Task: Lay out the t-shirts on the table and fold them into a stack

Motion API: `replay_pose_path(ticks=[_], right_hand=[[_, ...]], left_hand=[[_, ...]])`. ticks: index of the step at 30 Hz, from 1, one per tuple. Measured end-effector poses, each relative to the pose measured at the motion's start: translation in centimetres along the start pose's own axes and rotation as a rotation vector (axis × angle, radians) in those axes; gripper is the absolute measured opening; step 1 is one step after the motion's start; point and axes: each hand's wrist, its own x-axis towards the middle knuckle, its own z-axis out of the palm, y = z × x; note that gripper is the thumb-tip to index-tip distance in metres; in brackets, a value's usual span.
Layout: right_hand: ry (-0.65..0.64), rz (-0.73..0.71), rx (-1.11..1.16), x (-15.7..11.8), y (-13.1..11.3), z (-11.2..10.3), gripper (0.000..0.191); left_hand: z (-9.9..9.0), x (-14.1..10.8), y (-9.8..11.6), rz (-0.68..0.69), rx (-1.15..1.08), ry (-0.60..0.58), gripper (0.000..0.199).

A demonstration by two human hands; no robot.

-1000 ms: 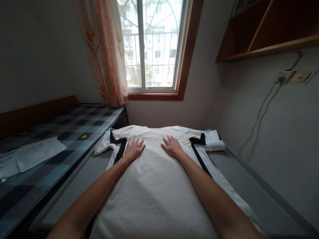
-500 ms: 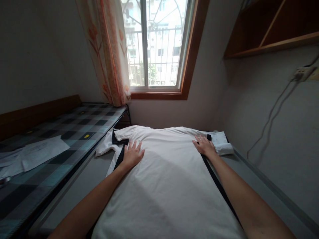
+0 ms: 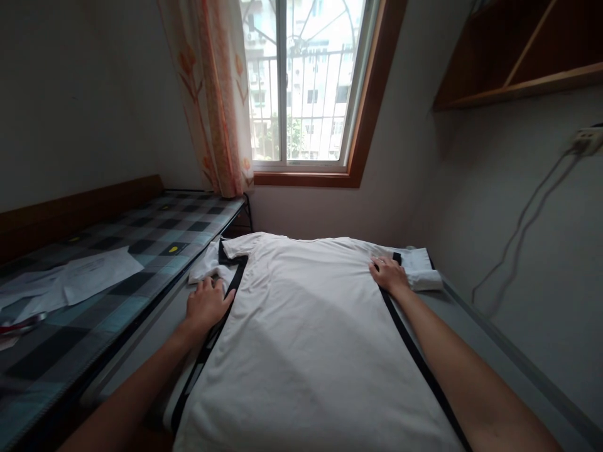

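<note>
A white T-shirt (image 3: 306, 314) lies spread over the grey table (image 3: 136, 370), its neckline toward the window. Black fabric shows along both of its sides, and more white cloth (image 3: 200, 269) sticks out past its left sleeve. My left hand (image 3: 207, 304) rests at the left edge of the shirt, on the white and black cloth there, fingers apart and slightly bent. On the upper right of the shirt, by the black strip and the folded white cloth (image 3: 419, 260), lies my right hand (image 3: 389, 274) with its fingers spread.
Left of the table is a bed with a checked mattress (image 3: 155, 251), bearing white papers (image 3: 94, 273). A curtain (image 3: 223, 125) hangs beside the window ahead. At the upper right are a wooden shelf (image 3: 527, 85) and a wall socket (image 3: 588, 141) with a cable.
My left hand has moved left and slightly down, off the white shirt front to its side edge. My right hand stays at the upper right of the shirt. The view has shifted slightly.
</note>
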Motion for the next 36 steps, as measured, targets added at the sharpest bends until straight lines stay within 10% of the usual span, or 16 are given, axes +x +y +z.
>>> replay_pose_path(ticks=[13,24,36], right_hand=[[-0.081,-0.18,-0.067,-0.2,5.6,-0.4,0.051],[-0.064,-0.105,-0.156,-0.5,3.6,-1.2,0.044],[-0.107,-0.089,-0.086,-1.1,4.2,-1.2,0.04]], left_hand=[[-1.2,-2.4,-0.6,0.001,-0.236,-0.276,0.055],[-0.5,-5.7,1.6,0.082,-0.159,-0.171,0.047],[0.4,-2.9,-0.6,0.229,-0.224,-0.127,0.055]])
